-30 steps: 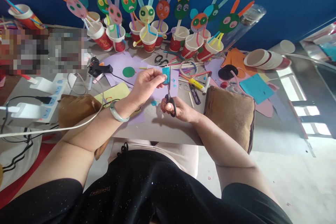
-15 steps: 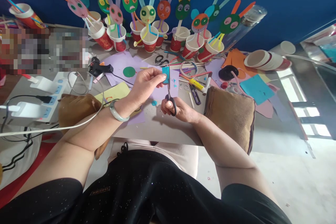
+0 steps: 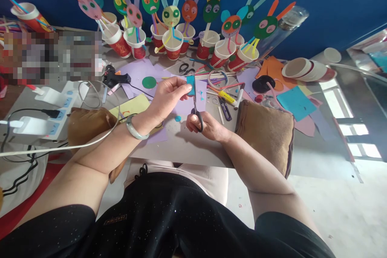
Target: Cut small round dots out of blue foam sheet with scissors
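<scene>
Between thumb and fingers, my left hand (image 3: 169,96) pinches a small piece of blue paper (image 3: 190,84). My right hand (image 3: 208,125) is closed round the black handles of a pair of scissors (image 3: 196,113), whose blades point away from me along the paper's right edge. Whether the blades touch the paper I cannot tell. Under the hands lies a purple sheet (image 3: 181,107) with a few small blue scraps (image 3: 202,96) on it. A blue paper disc (image 3: 178,118) rests on the table just left of my right hand.
Paper cups (image 3: 172,44) with paper animal heads line the back wall. To the left are a glue gun (image 3: 116,77) and a power strip (image 3: 65,107). A brown cushion (image 3: 264,135), a yellow-handled tool (image 3: 227,97) and a box cutter (image 3: 225,109) lie right.
The scissors' handles have drawn closer together in my right hand. My left hand and the blue paper stay in nearly the same place.
</scene>
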Demonstrator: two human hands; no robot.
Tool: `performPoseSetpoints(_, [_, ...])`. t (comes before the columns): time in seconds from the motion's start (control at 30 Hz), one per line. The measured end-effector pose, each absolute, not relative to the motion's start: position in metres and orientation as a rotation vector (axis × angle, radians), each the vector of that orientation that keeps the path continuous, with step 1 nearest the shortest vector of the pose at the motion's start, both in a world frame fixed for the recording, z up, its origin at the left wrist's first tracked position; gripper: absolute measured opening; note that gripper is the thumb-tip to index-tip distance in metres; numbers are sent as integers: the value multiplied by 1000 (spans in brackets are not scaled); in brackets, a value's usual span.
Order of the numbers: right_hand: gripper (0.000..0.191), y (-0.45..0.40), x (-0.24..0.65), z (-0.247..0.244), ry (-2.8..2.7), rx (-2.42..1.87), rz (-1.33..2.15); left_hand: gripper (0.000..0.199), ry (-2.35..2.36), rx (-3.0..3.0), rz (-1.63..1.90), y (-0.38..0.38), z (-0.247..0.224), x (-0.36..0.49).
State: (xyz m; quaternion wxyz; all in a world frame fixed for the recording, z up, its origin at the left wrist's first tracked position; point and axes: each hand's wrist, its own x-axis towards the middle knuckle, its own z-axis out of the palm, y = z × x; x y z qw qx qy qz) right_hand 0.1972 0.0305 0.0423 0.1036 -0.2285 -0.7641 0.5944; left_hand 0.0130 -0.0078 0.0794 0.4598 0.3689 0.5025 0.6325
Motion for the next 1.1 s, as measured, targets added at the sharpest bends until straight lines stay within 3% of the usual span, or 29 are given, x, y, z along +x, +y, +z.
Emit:
performPoseSetpoints(0.6, [82,28,191,47,-2130,-734,1675,15,1211,957,1575,-7,77,13])
performPoseSetpoints(0.77, [69,31,189,46,-1861,-829,1517,16,1216,1064,1513,-7,71,14])
performPoseSetpoints(0.93, [54,34,191,43,-1709,-858,1331,29,1223,1111,1404,-7,66,16])
performPoseSetpoints(1.1, [50,34,191,45,-1724,-912,1240,33,1209,1098,1340,-9,66,16])
